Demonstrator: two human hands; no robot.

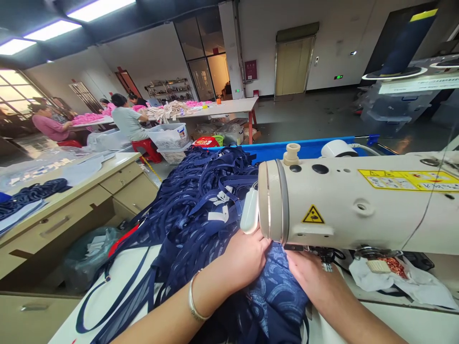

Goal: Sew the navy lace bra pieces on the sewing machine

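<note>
Left hand (249, 255) and right hand (313, 272) on patterned blue fabric (281, 286) at a sewing machine (340, 205)

Across the room stretches a long table (229, 107) piled with pink and pale material, where several people sit; one in a grey top (127, 122) is on a red stool (151, 150). Nearer, on the left, stands a cream desk (122, 161) with drawers. A large heap of navy garments and straps (193, 205) fills the middle, part of it lying over a white work surface (134, 258). Just right of the heap, the sewing machine's pale arm reaches in from the right side.

The patterned blue fabric lies below the rounded end of that arm, between the two hands, and runs down toward the wearer. The left hand is on its left side, fingers bent and close together against the cloth; their tips are partly hidden, so how firmly they grip cannot be told. The right hand lies along the other side, its thumb side touching the fabric and its other fingers mostly out of sight beneath the machine; how far it is open cannot be told.

A crumpled white cloth (425, 286) lies right of the right hand. Smaller still are a silvery bracelet (193, 301) around the left wrist, white tags (219, 215) on the heap and a yellow warning triangle (313, 215) on the machine.
</note>
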